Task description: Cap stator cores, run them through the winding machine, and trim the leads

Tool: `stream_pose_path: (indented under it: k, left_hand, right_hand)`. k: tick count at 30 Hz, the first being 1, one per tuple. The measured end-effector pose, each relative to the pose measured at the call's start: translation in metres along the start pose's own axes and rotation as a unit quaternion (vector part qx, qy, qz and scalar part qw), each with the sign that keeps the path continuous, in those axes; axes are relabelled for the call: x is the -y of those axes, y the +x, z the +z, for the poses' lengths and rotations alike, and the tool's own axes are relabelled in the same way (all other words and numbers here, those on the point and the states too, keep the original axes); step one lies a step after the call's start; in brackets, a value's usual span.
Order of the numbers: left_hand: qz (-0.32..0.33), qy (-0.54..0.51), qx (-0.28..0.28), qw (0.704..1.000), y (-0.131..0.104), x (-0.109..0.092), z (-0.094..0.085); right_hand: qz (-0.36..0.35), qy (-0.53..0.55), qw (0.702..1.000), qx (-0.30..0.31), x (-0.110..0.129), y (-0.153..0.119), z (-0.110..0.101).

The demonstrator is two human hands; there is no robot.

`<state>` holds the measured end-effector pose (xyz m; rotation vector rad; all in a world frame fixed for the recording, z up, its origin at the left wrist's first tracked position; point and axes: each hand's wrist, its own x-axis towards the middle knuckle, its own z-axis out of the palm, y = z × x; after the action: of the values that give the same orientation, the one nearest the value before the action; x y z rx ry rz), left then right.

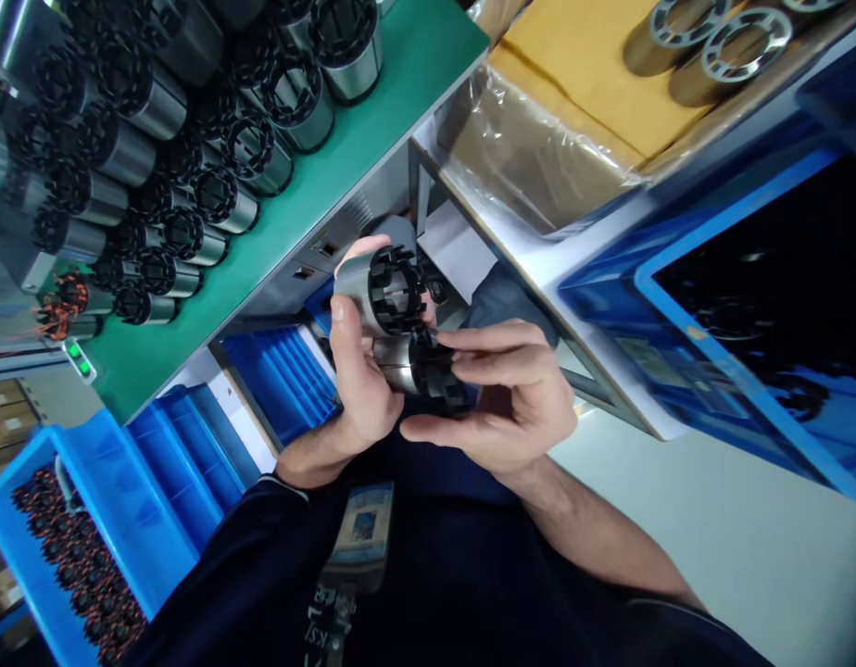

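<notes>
Green bench top (438,65): its straight edge runs diagonally ahead of and to the left of the left-hand fingers, with a visible gap between edge and fingers. Rows of metal cylinders with black slotted ends (233,199) stand on this surface. A white shelf (539,245) has its edge to the right of the right-hand fingers, passing behind the knuckles in the head view; depth between the two cannot be told. Both hands are positioned over the space between bench and shelf. Farther right of the right fingers, a blue bin (730,347) holds dark parts; ahead of it, a carton lined with plastic film (532,153) holds yellow sheet material (573,69). Pale floor (629,472) shows beside the right forearm. Well to the left of and nearer the body than the left fingers, a blue crate (115,472) contains small coiled parts (81,565).

Left hand (364,380): wrist bent upward, thumb along the near side, fingers clamped around the upper cylinder (355,289), black end facing right. The lower cylinder (395,359) lies tilted between the two hands, beside the left thumb base. Right hand (522,394): palm turned inward, index and middle fingers extended to the lower cylinder's black end (438,375); thumb set apart below. Whether the right fingers grip cannot be told.
</notes>
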<state>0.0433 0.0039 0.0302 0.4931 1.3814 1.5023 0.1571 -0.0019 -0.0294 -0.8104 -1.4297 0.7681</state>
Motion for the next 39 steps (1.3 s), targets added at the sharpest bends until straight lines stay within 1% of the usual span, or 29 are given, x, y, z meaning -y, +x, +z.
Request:
stream_pose_path:
  k: [3,5,7,9,11,14,16,19,22,24,27,31,35,37,39]
  left_hand:
    - [-0.006,-0.012,-0.016,1.0,0.002,-0.002,0.003]
    - [-0.009,-0.012,-0.022,1.0,0.004,-0.004,0.003]
    - [-0.001,-0.014,-0.026,1.0,0.006,-0.006,0.0]
    - [0.007,-0.029,-0.02,0.999,0.007,-0.006,-0.003]
    - [0.012,-0.049,-0.01,0.999,0.008,-0.006,-0.006]
    - [0.021,-0.048,-0.007,0.999,0.008,-0.005,-0.008]
    - [0.03,-0.035,0.001,0.999,0.007,-0.005,-0.009]
    - [0.016,-0.03,0.012,0.999,0.007,-0.006,-0.009]
    - [0.013,-0.021,-0.013,1.0,0.007,-0.005,-0.01]
    - [0.016,-0.012,-0.02,1.0,0.008,-0.003,-0.011]
    - [0.016,-0.013,-0.002,1.0,0.007,-0.001,-0.012]
    - [0.032,-0.015,0.026,0.999,0.005,-0.002,-0.015]
    - [0.009,0.005,0.023,1.0,0.006,-0.004,-0.016]
    - [-0.003,0.015,0.028,0.999,0.007,-0.003,-0.017]
    - [-0.007,0.012,0.04,0.999,0.009,-0.002,-0.019]
  right_hand:
    - [-0.065,-0.048,0.996,-0.025,-0.005,0.0,0.003]
    - [-0.077,-0.059,0.995,-0.013,-0.007,-0.001,0.002]
    - [-0.07,-0.039,0.997,0.018,-0.008,-0.003,-0.001]
    - [-0.045,-0.002,0.998,0.047,-0.007,-0.004,-0.003]
    - [-0.017,0.032,0.998,0.058,-0.007,-0.004,-0.005]
    - [0.014,0.047,0.997,0.066,-0.007,-0.001,-0.008]
    - [0.005,0.048,0.996,0.077,-0.007,0.001,-0.01]
    - [-0.007,0.053,0.995,0.089,-0.008,0.003,-0.014]
    - [0.019,0.053,0.994,0.089,-0.008,0.001,-0.016]
    - [0.024,0.049,0.995,0.084,-0.008,-0.001,-0.016]
    - [0.019,0.041,0.997,0.069,-0.008,-0.003,-0.014]
    - [-0.002,0.033,0.998,0.059,-0.009,-0.002,-0.014]
    - [-0.026,0.025,0.997,0.072,-0.01,0.001,-0.016]
    - [-0.023,0.027,0.996,0.08,-0.009,0.003,-0.018]
    - [-0.004,0.024,0.996,0.088,-0.008,0.004,-0.02]
